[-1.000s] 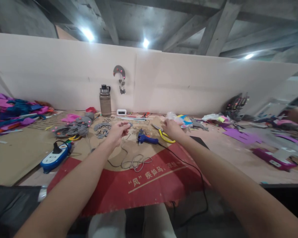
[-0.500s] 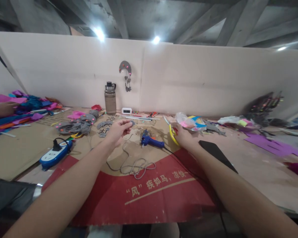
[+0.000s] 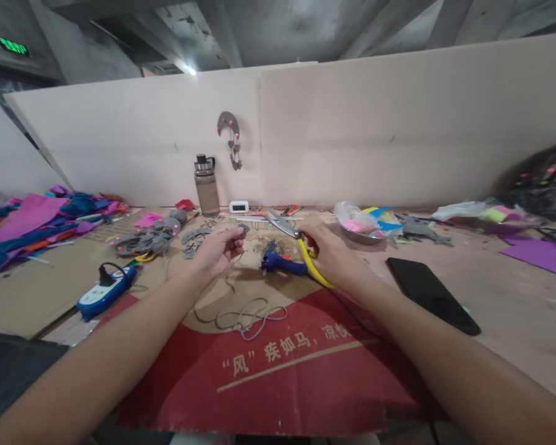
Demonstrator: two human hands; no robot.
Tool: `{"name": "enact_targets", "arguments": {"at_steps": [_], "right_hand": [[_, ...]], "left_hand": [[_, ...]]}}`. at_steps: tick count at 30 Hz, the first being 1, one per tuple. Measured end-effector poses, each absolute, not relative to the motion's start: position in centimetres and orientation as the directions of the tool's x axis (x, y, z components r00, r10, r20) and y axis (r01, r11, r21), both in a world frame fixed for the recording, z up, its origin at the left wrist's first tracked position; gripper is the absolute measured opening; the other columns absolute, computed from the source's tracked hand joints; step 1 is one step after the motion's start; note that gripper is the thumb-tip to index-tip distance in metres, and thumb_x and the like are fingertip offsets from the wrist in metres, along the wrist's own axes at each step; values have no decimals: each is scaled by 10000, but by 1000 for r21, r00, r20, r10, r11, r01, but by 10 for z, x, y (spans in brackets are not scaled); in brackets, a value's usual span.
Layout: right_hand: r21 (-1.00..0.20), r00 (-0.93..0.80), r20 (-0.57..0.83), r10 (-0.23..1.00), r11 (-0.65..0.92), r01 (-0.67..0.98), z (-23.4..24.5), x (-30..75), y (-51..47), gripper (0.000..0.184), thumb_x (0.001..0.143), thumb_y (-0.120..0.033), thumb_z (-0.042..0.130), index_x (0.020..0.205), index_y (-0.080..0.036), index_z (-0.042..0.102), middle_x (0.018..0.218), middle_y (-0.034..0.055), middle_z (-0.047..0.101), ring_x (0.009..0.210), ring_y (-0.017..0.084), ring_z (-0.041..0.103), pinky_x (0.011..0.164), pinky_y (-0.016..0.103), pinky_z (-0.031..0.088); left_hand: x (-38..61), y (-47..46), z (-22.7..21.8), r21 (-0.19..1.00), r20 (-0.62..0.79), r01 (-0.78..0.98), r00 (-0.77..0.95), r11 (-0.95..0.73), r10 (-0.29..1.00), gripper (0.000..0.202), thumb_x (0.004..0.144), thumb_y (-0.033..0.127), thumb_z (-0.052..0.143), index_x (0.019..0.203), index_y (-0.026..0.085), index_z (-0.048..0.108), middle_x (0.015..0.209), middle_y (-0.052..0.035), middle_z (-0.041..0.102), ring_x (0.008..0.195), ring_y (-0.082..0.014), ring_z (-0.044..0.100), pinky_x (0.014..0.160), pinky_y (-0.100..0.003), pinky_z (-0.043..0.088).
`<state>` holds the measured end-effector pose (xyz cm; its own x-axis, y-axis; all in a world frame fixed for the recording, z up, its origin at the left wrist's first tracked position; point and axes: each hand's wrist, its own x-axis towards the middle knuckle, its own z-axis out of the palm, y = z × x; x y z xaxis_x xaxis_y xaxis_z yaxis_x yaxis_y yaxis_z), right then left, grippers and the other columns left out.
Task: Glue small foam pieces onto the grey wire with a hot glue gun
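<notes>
My left hand (image 3: 220, 250) pinches a small grey felt piece (image 3: 244, 229) between thumb and fingertips. In my right hand (image 3: 327, 250) is a pair of yellow-handled scissors (image 3: 311, 262), its blades parted and pointing up and left toward the felt piece, not touching it. Between and below my hands a blue hot glue gun (image 3: 285, 264) lies on the cardboard. Closer to me, a thin grey cord (image 3: 252, 318) lies in loose loops. Left of my left hand are cut grey felt pieces (image 3: 195, 236).
A water bottle (image 3: 207, 188) and a small white clock (image 3: 239, 207) stand by the wall. At left are a blue power strip (image 3: 104, 293) and a grey felt heap (image 3: 143, 240). To the right lie a black phone (image 3: 430, 295) and a bowl with plastic packets (image 3: 366, 236).
The scissors have come up and left, closer to the felt piece, and their blades now show parted. My left hand stays nearly in place with its pinch. The view has shifted slightly.
</notes>
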<state>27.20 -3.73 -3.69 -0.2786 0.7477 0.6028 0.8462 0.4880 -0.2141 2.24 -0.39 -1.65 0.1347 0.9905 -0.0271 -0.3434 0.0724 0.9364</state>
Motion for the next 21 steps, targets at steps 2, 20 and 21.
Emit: {"name": "enact_targets", "arguments": {"at_steps": [2, 20, 21], "right_hand": [[-161, -296, 566, 770, 455, 876, -35, 271, -41, 380, 818, -276, 470, 1185, -200, 528, 939, 83, 616, 745, 178, 531, 637, 263, 378], [165, -403, 505, 763, 373, 913, -37, 259, -50, 394, 884, -355, 374, 1261, -316, 479, 1011, 66, 619, 775, 191, 547, 541, 270, 247], [170, -401, 505, 765, 368, 914, -37, 259, -50, 396, 886, -363, 369, 1263, -313, 480, 1008, 70, 619, 780, 193, 547, 535, 269, 238]], "left_hand": [[28, -5, -10, 937, -47, -337, 138, 92, 989, 103, 668, 149, 681, 711, 111, 595, 604, 6, 558, 507, -56, 509, 483, -174, 440], [29, -17, -15, 834, -151, -521, 97, 179, 984, 74, 656, 62, 582, 608, 118, 574, 542, -11, 547, 505, -70, 524, 493, -176, 471], [30, -17, -14, 836, -148, -518, 106, 182, 983, 79, 654, 63, 580, 600, 120, 567, 544, -11, 545, 504, -67, 520, 490, -172, 466]]}}
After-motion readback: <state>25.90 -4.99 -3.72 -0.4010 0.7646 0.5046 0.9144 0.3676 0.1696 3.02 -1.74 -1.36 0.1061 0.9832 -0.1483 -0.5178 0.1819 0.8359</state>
